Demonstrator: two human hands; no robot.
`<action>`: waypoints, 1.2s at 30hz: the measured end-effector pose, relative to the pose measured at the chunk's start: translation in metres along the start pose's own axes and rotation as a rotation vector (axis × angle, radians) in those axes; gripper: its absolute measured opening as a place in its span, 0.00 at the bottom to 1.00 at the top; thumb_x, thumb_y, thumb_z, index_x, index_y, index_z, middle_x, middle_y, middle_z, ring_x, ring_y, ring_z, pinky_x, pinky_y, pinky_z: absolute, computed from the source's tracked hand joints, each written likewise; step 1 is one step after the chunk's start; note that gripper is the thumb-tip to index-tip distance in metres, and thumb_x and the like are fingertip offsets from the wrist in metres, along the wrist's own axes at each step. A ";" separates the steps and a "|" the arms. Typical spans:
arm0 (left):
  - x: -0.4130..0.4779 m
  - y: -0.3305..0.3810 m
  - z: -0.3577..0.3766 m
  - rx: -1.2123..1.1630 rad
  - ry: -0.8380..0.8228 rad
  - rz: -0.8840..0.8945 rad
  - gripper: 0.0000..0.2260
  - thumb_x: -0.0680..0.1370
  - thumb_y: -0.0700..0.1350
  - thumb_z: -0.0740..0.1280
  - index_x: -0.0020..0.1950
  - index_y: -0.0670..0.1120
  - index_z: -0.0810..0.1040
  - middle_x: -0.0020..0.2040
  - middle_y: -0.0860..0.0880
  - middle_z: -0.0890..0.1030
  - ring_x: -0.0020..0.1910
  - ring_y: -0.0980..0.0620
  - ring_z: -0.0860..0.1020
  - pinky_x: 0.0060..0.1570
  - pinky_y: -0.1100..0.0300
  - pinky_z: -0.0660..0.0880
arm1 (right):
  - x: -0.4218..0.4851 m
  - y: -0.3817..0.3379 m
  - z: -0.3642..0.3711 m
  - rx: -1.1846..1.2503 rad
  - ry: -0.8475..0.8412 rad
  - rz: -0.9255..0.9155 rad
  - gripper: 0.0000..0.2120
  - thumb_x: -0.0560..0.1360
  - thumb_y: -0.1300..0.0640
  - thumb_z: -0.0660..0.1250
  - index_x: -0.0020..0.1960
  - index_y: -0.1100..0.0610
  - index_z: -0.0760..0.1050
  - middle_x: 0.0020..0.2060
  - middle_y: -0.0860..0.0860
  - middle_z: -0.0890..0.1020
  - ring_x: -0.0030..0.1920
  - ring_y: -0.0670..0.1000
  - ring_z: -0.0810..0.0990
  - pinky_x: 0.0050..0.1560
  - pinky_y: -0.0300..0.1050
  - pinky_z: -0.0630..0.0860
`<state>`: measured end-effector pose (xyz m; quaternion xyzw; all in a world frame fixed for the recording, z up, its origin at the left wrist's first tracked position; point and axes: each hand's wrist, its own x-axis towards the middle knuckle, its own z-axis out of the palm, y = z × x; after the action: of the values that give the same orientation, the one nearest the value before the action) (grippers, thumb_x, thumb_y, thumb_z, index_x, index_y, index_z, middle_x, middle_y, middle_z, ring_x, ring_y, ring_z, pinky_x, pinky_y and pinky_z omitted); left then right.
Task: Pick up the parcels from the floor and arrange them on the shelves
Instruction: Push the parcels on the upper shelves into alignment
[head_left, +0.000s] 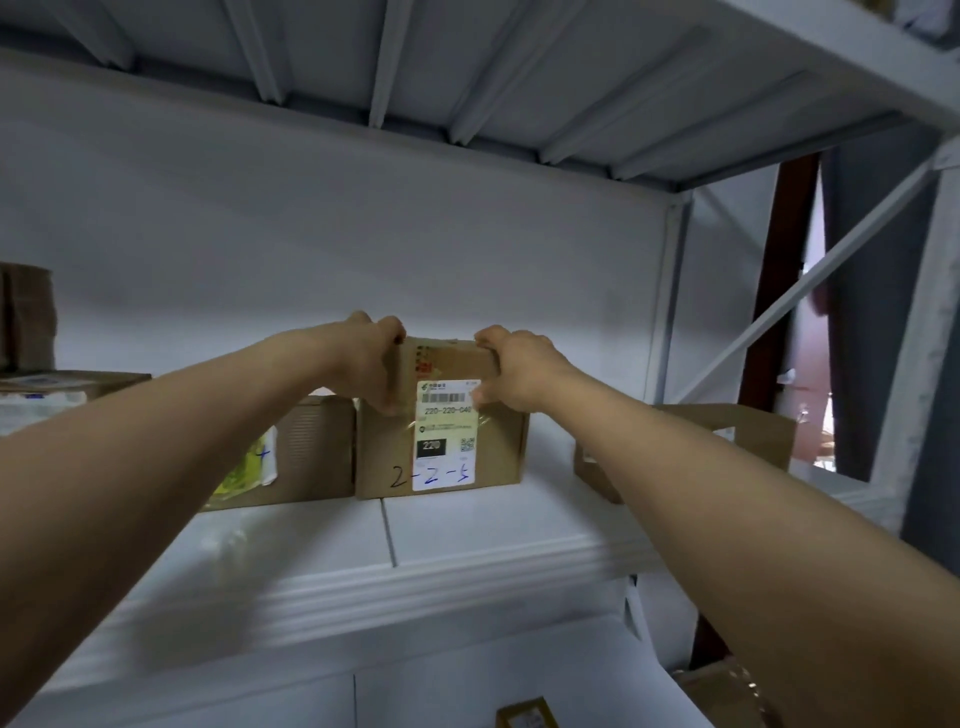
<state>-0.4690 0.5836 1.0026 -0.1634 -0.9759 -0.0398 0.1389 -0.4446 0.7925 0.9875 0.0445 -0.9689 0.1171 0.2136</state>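
Observation:
A small brown cardboard parcel (447, 364) with a white shipping label sits on top of a larger brown box (384, 452) marked "2-2-5", at the back of the white shelf (467, 525). My left hand (363, 358) grips the small parcel's left end, fingers curled over its top edge. My right hand (519, 369) grips its right end the same way. Both arms reach up from the lower corners.
Another brown box (311, 447) with a yellow-green label stands left of the marked box. Flat parcels (57, 389) lie at far left, and a cardboard box (737, 431) sits at right behind my arm. The upper shelf's underside (467, 78) hangs overhead. More boxes (524, 714) lie below.

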 end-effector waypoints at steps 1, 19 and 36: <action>0.000 0.009 -0.001 0.081 0.023 -0.018 0.45 0.66 0.58 0.78 0.77 0.53 0.58 0.74 0.42 0.61 0.71 0.38 0.65 0.65 0.44 0.67 | -0.001 0.007 -0.008 0.043 -0.014 -0.017 0.38 0.73 0.48 0.75 0.77 0.47 0.61 0.70 0.54 0.72 0.69 0.58 0.70 0.66 0.54 0.72; 0.045 0.236 0.071 0.209 0.150 0.518 0.16 0.77 0.60 0.63 0.57 0.50 0.78 0.54 0.50 0.80 0.68 0.47 0.64 0.63 0.46 0.56 | -0.047 0.222 -0.069 -0.307 -0.444 0.338 0.47 0.68 0.55 0.80 0.79 0.52 0.57 0.75 0.53 0.69 0.71 0.58 0.70 0.68 0.54 0.68; 0.070 0.190 0.075 0.556 0.192 0.389 0.12 0.74 0.51 0.67 0.53 0.48 0.82 0.48 0.49 0.82 0.65 0.47 0.68 0.69 0.47 0.55 | -0.006 0.192 -0.005 -0.291 -0.184 0.142 0.24 0.76 0.49 0.72 0.70 0.47 0.71 0.62 0.51 0.78 0.63 0.57 0.75 0.56 0.52 0.65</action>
<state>-0.4897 0.7935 0.9566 -0.2978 -0.8824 0.2395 0.2743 -0.4631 0.9796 0.9494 -0.0448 -0.9918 -0.0142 0.1192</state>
